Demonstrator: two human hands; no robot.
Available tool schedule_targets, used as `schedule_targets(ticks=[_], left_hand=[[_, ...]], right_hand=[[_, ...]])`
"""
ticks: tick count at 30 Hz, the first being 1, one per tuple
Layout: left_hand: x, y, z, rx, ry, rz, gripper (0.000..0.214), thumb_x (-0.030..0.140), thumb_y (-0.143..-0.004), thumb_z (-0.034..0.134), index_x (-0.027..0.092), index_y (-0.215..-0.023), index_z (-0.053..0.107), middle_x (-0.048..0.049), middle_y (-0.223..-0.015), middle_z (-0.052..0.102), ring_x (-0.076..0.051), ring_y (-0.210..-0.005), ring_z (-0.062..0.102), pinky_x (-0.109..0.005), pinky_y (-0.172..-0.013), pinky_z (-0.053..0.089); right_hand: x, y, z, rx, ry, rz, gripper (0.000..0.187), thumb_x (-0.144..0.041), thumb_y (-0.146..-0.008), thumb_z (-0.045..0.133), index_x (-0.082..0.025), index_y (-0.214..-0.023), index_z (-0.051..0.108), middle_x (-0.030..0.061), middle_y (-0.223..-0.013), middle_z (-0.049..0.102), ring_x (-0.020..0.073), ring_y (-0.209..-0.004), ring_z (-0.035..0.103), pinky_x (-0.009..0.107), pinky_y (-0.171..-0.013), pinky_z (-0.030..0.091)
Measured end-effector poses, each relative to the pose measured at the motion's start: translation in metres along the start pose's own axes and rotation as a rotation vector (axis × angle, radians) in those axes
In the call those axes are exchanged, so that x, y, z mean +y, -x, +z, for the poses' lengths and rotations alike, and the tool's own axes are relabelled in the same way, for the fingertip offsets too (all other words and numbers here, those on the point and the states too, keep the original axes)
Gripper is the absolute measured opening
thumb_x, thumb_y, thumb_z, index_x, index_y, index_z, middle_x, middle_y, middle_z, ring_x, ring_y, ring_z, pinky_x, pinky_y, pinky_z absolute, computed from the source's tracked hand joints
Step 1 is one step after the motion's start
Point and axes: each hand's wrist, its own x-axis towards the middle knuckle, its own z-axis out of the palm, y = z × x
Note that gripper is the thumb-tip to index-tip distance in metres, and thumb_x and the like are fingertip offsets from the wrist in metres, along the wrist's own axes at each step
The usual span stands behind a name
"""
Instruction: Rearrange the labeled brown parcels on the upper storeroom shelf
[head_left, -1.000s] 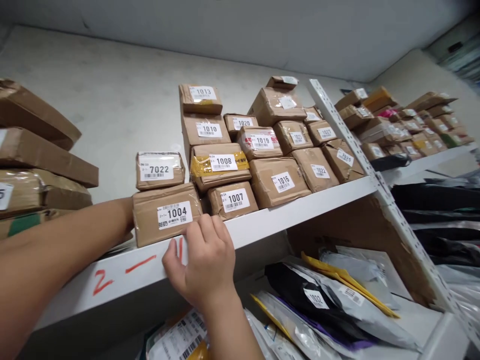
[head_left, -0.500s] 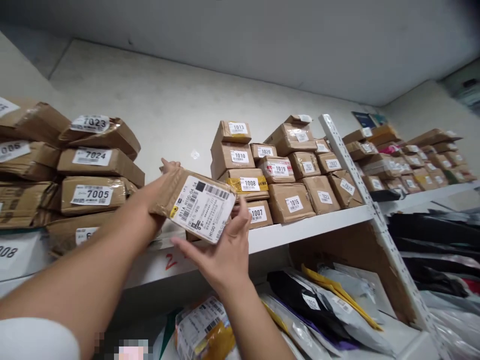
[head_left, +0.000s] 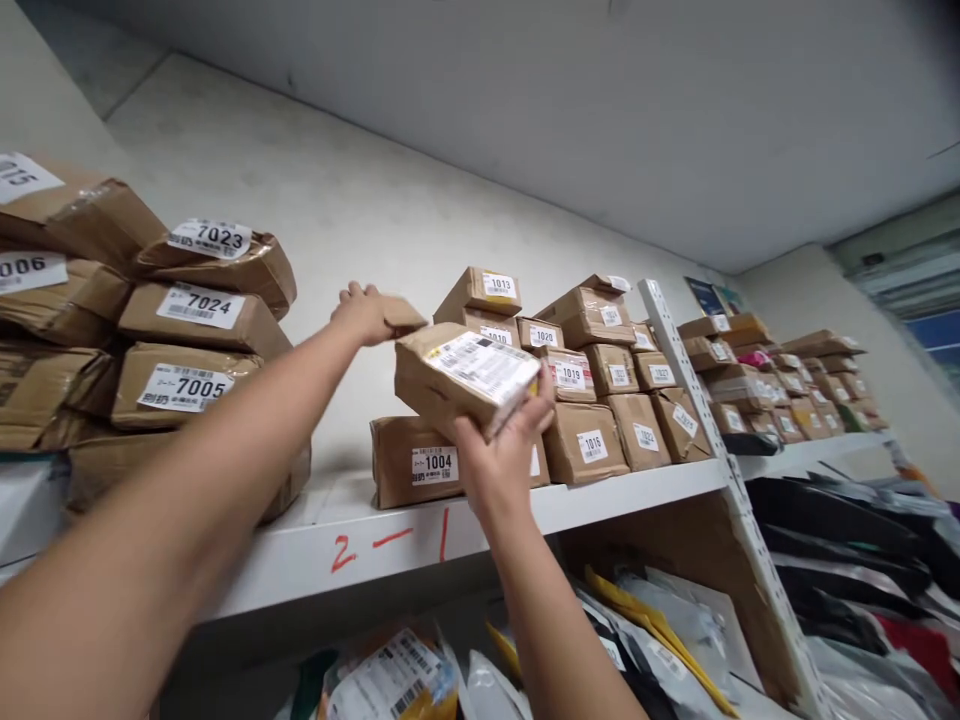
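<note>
A brown cardboard box (head_left: 431, 380) with a large white shipping label (head_left: 484, 365) is tilted in front of the upper shelf's parcels. My right hand (head_left: 506, 445) grips its right end from below, thumb on the near side and fingers behind. Farther left and higher, my left hand (head_left: 364, 312) is closed at a flat brown cardboard piece (head_left: 403, 313) by the box's back corner. Whether that piece is a separate parcel or a flap of the box, I cannot tell. Directly below the box, a carton labelled 1004 (head_left: 412, 465) sits on the shelf.
The white shelf edge (head_left: 300, 565) bears red "2-1" writing. Stacked cartons (head_left: 199, 305) stand left; more numbered cartons (head_left: 589, 440) stand right, up to a perforated white post (head_left: 694, 380). Plastic mailing bags (head_left: 667, 640) fill the lower shelf. A second rack (head_left: 817, 450) lies beyond.
The box has moved right and turned, its label now facing more upward. My left hand has shifted up and slightly right. The carton labelled 1004 has come into view.
</note>
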Motion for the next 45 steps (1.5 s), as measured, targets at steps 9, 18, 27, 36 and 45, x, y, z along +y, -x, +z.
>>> schedule_targets(ticks=[9, 18, 27, 36, 45], left_hand=[[0.005, 0.026, -0.03, -0.051, 1.466, -0.073, 0.034, 0.042, -0.078, 0.049, 0.019, -0.1, 0.06, -0.0087, -0.103, 0.063, -0.022, -0.092, 0.06, -0.032, -0.069, 0.054], [0.003, 0.062, 0.001, -0.039, 1.628, -0.209, 0.037, 0.052, -0.072, 0.045, 0.021, -0.082, 0.063, -0.0015, -0.076, 0.064, -0.017, -0.062, 0.058, -0.027, -0.055, 0.044], [0.012, 0.049, 0.008, -0.039, 1.394, -0.58, 0.019, 0.028, -0.078, 0.04, 0.022, -0.066, 0.054, 0.0001, -0.066, 0.059, -0.014, -0.057, 0.051, -0.029, -0.06, 0.039], [0.021, 0.056, 0.004, -0.347, 1.119, -0.625, 0.02, 0.021, -0.07, 0.054, 0.02, -0.051, 0.047, -0.0021, -0.057, 0.053, -0.018, -0.056, 0.045, -0.04, -0.065, 0.041], [0.015, 0.085, 0.005, -0.332, 1.222, -0.527, 0.026, 0.048, -0.074, 0.041, 0.024, -0.078, 0.048, -0.0159, -0.109, 0.054, -0.036, -0.101, 0.05, -0.052, -0.073, 0.047]], right_hand=[[-0.001, -0.004, 0.061, -0.161, 0.702, -0.082, 0.087, -0.047, -0.066, 0.075, -0.011, -0.136, 0.037, 0.0171, -0.097, 0.04, 0.0412, -0.09, 0.039, 0.054, -0.082, 0.038], [0.012, 0.009, 0.062, -0.102, 0.783, -0.124, 0.099, -0.047, -0.06, 0.086, 0.0, -0.133, 0.039, 0.0257, -0.105, 0.042, 0.0421, -0.094, 0.039, 0.052, -0.086, 0.037], [0.009, 0.008, 0.056, -0.193, 0.796, -0.212, 0.071, -0.04, -0.07, 0.083, -0.011, -0.126, 0.051, 0.0225, -0.106, 0.044, 0.039, -0.094, 0.041, 0.047, -0.081, 0.042], [0.007, 0.009, 0.049, -0.248, 0.834, -0.28, 0.06, -0.036, -0.076, 0.079, -0.012, -0.124, 0.052, 0.0195, -0.104, 0.046, 0.0361, -0.092, 0.043, 0.045, -0.077, 0.045], [0.007, 0.023, 0.019, -0.231, 0.661, -0.365, 0.049, -0.028, -0.082, 0.062, -0.008, -0.124, 0.049, 0.0184, -0.111, 0.046, 0.0341, -0.1, 0.041, 0.047, -0.085, 0.043]])
